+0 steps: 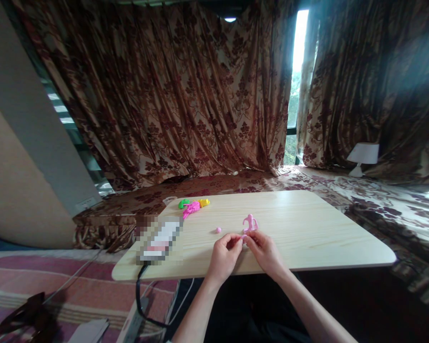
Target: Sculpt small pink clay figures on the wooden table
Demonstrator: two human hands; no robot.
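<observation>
A small pink piece (pixel 244 237), soft-looking like modelling clay, is pinched between the fingertips of both hands just above the near part of the table. My left hand (pixel 226 252) grips it from the left with curled fingers. From the other side my right hand (pixel 265 251) closes thumb and fingers on it. Right behind my right fingers stands a pink figure (pixel 250 222) with thin curved limbs; its lower part is partly hidden. A little pink ball (pixel 218 230) lies beyond my left hand, apart from it.
Green (pixel 182 204), magenta (pixel 191 208) and yellow (pixel 203 203) items are bunched at the table's far left. A blurred-out flat device (pixel 162 238) with a black cable (pixel 138 290) lies at the left edge. The pale wooden table (pixel 329 238) has rounded corners. A white lamp (pixel 363 154) stands behind, right.
</observation>
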